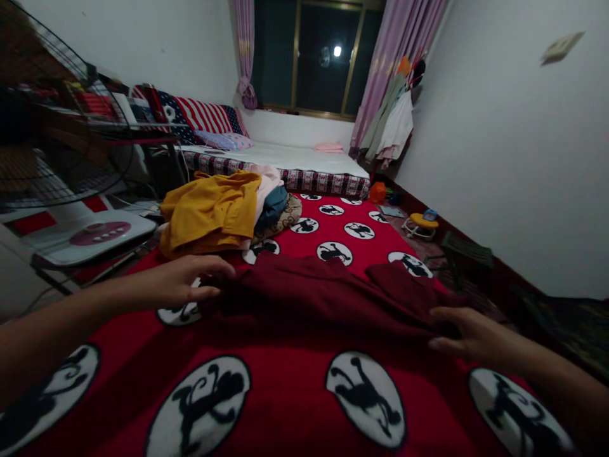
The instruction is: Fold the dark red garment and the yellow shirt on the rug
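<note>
A dark maroon garment (323,292) lies crumpled and stretched sideways across the red blanket (290,393), which has white circles with black cartoon figures. My left hand (202,279) is closed at the garment's left end, thumb below and fingers above. At the right end, my right hand (464,333) pinches the cloth between thumb and fingers. Shadow and slight blur soften the edges where both hands meet the fabric. What kind of garment it is, I cannot make out. Beyond my left hand sits a heap of clothes with a mustard-yellow garment (214,209) on top.
A wire-caged fan (61,127) and a white folding chair (90,235) stand on the left. Behind the red blanket is a bed with a white sheet (295,155). Along the right wall are a yellow stool (423,221), a dark folding stool (466,251) and hanging clothes (394,127).
</note>
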Demonstrator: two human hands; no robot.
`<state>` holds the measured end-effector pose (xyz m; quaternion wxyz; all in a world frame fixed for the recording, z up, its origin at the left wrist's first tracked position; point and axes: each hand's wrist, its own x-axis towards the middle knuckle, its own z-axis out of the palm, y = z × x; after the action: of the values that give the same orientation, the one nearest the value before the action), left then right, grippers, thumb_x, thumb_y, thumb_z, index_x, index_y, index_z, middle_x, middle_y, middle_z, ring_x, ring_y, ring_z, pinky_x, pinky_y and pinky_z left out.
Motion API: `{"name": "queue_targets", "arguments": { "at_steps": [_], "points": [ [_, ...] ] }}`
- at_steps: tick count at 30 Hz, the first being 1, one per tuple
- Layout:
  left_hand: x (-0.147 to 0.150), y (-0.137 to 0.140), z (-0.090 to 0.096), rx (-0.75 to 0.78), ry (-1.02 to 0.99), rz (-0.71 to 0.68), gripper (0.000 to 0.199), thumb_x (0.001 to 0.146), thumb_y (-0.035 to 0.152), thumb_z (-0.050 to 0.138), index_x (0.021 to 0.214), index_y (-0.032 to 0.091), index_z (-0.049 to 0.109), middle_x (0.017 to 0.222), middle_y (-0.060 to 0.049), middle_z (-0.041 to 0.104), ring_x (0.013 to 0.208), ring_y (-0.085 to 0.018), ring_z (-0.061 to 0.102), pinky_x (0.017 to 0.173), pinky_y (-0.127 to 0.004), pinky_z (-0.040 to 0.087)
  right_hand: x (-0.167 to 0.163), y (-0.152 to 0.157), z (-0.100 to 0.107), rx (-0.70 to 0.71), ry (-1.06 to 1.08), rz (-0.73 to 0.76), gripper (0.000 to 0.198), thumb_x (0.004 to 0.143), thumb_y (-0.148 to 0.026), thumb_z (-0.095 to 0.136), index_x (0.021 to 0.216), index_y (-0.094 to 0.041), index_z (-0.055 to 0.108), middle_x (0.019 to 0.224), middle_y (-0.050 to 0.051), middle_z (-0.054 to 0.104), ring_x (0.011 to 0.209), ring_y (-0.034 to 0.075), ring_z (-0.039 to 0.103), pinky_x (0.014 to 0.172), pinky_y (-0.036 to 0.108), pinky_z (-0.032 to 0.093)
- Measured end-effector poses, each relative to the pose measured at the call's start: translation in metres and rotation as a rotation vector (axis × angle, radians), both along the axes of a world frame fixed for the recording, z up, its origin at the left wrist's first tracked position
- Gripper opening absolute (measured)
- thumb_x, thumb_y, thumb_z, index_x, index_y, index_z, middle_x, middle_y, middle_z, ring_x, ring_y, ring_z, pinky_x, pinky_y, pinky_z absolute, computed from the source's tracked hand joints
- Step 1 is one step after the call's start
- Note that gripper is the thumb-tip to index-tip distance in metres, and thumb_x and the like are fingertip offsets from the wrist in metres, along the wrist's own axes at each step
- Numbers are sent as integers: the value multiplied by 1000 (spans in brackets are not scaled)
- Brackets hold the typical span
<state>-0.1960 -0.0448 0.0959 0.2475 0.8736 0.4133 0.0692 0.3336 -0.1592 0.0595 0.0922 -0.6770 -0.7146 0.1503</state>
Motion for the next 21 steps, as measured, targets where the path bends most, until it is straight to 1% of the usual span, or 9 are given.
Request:
{"name": "queue_targets", "arguments": {
  "at_steps": [3, 5, 7, 9, 12, 15, 18, 20, 21],
  "points": [
    [11, 4, -14, 325, -96, 93, 56, 76, 43, 62, 128, 21, 55, 139, -10, 51, 128, -29, 45, 108, -39, 35, -13, 3, 8, -14, -112, -42, 42, 67, -57, 68, 92, -24, 72, 97, 10, 73, 87, 30, 67, 71, 38, 52],
    [16, 9, -26, 390, -90, 152, 70, 74, 51, 65, 135, 20, 48, 144, -12, 45, 133, -30, 40, 112, -42, 30, -29, 7, 12, 3, -120, -52, 39, 72, -58, 64, 90, -24, 72, 92, 8, 73, 82, 29, 67, 67, 36, 50],
    [18, 14, -38, 313, -31, 219, 80, 71, 57, 66, 138, 20, 45, 140, -13, 50, 128, -32, 47, 108, -43, 36, -45, 10, 9, 49, -26, -41, 38, 76, -55, 62, 98, -25, 70, 98, 7, 72, 86, 26, 67, 70, 34, 50],
    [16, 16, -47, 192, 29, 289, 79, 67, 58, 68, 134, 20, 49, 128, -13, 60, 117, -34, 56, 98, -43, 45, -61, 11, 1, 78, 99, -9, 47, 76, -52, 64, 113, -25, 65, 108, 7, 71, 94, 26, 66, 77, 33, 51],
    [13, 15, -50, 47, 33, 334, 57, 66, 49, 69, 114, 20, 62, 108, -10, 70, 101, -33, 64, 86, -41, 50, -79, 11, -10, 69, 177, 13, 58, 70, -48, 70, 122, -22, 61, 108, 9, 71, 96, 29, 66, 81, 37, 51],
    [12, 4, -32, -132, -63, 296, 39, 66, 39, 67, 100, 20, 66, 99, -6, 73, 93, -29, 66, 82, -37, 52, -85, 6, 1, -14, 370, 33, 42, 75, -47, 65, 106, -20, 70, 98, 9, 73, 92, 30, 67, 80, 39, 53],
    [8, -18, 4, -423, -88, 212, 29, 65, 39, 66, 88, 22, 68, 84, -2, 73, 76, -24, 67, 67, -32, 53, -72, -10, 28, -91, 739, -33, 35, 73, -49, 67, 95, -22, 73, 90, 8, 73, 85, 28, 69, 76, 39, 56],
    [1, -34, 27, -559, 7, 101, 21, 64, 41, 65, 76, 24, 70, 74, -2, 72, 61, -21, 62, 55, -31, 51, -56, -28, 43, 8, 849, -154, 34, 68, -51, 70, 92, -27, 74, 83, 10, 73, 74, 27, 71, 69, 38, 57],
    [-3, -40, 36, -502, 31, 50, 20, 61, 42, 66, 70, 24, 70, 70, -2, 71, 55, -20, 59, 51, -32, 49, -47, -36, 48, 123, 789, -206, 33, 70, -54, 66, 91, -30, 73, 78, 10, 73, 65, 25, 70, 63, 36, 57]
  ]
}}
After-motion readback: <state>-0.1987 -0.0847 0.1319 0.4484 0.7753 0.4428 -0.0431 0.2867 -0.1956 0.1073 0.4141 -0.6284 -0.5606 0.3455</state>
